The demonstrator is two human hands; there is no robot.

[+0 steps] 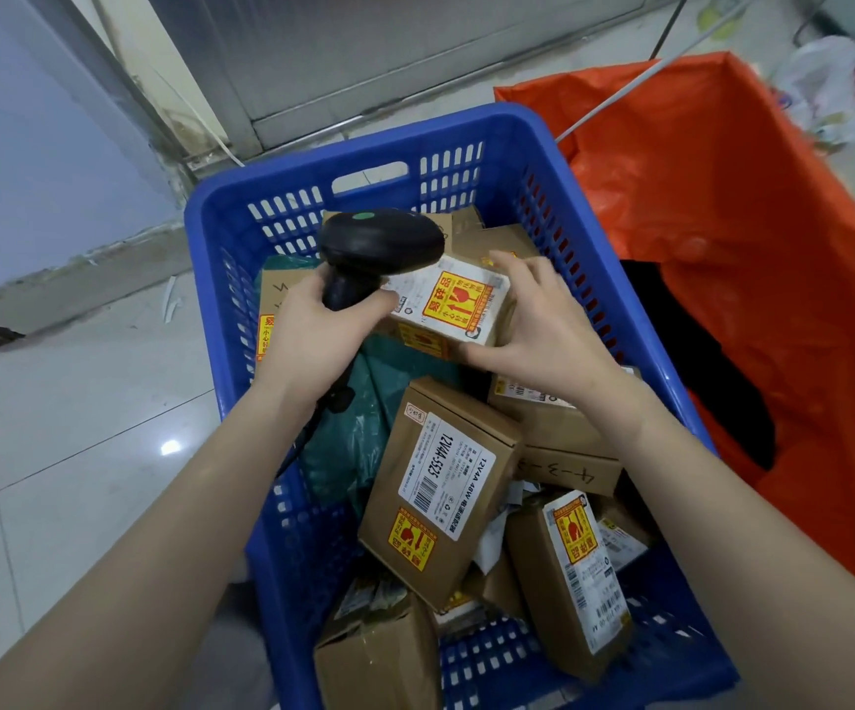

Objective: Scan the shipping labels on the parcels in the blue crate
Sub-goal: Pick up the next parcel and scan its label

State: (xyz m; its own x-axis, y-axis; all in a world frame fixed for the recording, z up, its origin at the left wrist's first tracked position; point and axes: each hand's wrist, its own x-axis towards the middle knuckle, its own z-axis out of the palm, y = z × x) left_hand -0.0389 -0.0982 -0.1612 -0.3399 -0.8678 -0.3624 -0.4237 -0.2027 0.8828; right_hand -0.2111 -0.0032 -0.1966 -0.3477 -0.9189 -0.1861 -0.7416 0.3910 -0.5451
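A blue slatted crate (466, 140) stands on the floor, filled with several brown cardboard parcels and a green mailer bag (359, 433). My left hand (313, 330) grips the handle of a black barcode scanner (379, 240), whose head hangs just above a small parcel (453, 310) with a white shipping label and a yellow-red fragile sticker. My right hand (538, 320) holds that parcel by its right side, lifted near the crate's middle. Below it lies a larger box (441, 484) with a white barcode label facing up. The scanner's cable runs down past my left wrist.
An orange plastic sack (753, 238) stands open right beside the crate, dark inside. A white carrier bag (840, 89) lies at the far right on the floor. Pale floor tiles spread to the left, with a wall and metal door frame behind.
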